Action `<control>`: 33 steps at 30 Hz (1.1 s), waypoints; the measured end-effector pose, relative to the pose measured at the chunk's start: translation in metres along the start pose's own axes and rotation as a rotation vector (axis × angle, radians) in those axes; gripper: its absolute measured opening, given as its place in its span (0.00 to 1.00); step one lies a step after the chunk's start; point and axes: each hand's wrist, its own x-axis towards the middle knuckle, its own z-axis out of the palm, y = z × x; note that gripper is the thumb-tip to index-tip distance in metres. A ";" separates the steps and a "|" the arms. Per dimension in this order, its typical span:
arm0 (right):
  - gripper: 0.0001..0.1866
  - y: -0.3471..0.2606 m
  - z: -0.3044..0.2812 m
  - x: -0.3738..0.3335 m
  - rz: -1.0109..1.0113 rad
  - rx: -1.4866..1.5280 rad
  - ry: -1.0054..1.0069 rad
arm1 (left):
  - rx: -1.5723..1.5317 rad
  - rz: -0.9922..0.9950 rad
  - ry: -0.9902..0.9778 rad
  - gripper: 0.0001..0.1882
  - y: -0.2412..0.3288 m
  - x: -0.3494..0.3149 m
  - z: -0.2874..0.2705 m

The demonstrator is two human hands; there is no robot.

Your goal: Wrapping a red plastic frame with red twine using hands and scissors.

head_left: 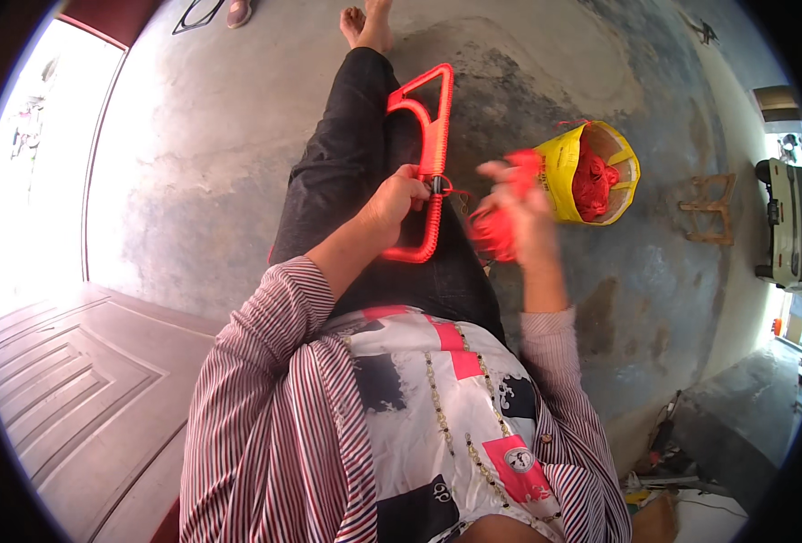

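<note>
**Left hand pins the frame, right hand holds the cord beside it**

The red cord-wrapped frame with rounded corners [436, 145] lies over the lap, above the legs in black trousers [329, 167]. Its long axis runs away from the body, the far end leaning slightly to the right. Whether its outline closes on the left cannot be told.

The bare left hand [392, 204] reaches it from the left, thumb and fingers pinching the long right side of the frame, just beside a short black band [436, 187] around that side.

The key relation is sideways: the bare right hand [529, 215] is off to the right of that long side, roughly level with the black band and apart from it. The left hand is the nearer one, already touching. The right hand is blurred; it holds a loose bundle of bright red cord [494, 233], which shows on both sides of the palm. How each finger lies cannot be told. A thin red strand [458, 193] comes off the frame by the band toward the right hand; where it ends is unclear.

Farther right, just beyond the right hand, a yellow open-topped bag [559, 176] lies tipped on the grey concrete floor [654, 299], with more tangled red cord [593, 185] inside.
</note>
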 end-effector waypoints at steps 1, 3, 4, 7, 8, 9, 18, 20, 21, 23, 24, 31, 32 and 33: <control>0.08 0.008 0.020 0.001 0.178 -0.033 -0.075 | 0.005 -0.009 0.003 0.16 0.001 0.000 0.000; 0.07 0.008 0.034 -0.002 0.088 0.026 -0.163 | -0.032 -0.023 0.014 0.16 0.002 -0.001 -0.001; 0.06 0.004 0.035 -0.005 0.057 0.083 -0.109 | -0.073 -0.035 0.001 0.16 0.003 -0.001 -0.002; 0.06 -0.017 0.028 -0.017 -0.016 0.050 -0.154 | 0.085 -0.104 0.006 0.16 0.004 0.004 -0.006; 0.06 -0.022 0.029 -0.021 0.047 0.084 -0.240 | 0.142 -0.096 -0.014 0.16 0.004 0.006 -0.007; 0.05 -0.028 0.030 -0.026 0.110 0.081 -0.290 | 0.153 -0.125 -0.009 0.16 0.003 0.009 -0.008; 0.14 -0.084 0.016 -0.038 -0.035 0.559 -0.475 | 1.008 0.950 0.492 0.20 0.001 -0.019 0.026; 0.17 -0.080 0.005 -0.027 -0.084 0.439 -0.530 | 0.524 0.790 -0.010 0.14 0.014 -0.029 0.031; 0.21 -0.073 0.001 -0.023 -0.121 0.308 -0.578 | 0.156 0.607 -0.117 0.08 0.024 -0.029 0.028; 0.20 -0.054 -0.003 -0.010 -0.286 -0.436 -0.518 | 0.235 0.584 0.120 0.05 0.038 -0.031 0.018; 0.18 -0.046 -0.006 0.002 -0.355 -0.839 -0.555 | 0.281 0.596 0.184 0.05 0.041 -0.031 0.012; 0.13 0.021 0.052 0.018 -0.245 -0.848 -0.382 | 0.229 0.053 0.336 0.08 -0.007 -0.033 -0.002; 0.13 0.023 0.056 0.018 -0.242 -0.859 -0.336 | 0.266 0.111 0.312 0.06 -0.008 -0.031 -0.002; 0.13 0.022 0.057 0.018 -0.247 -0.868 -0.300 | 0.264 0.173 0.339 0.06 -0.006 -0.029 -0.003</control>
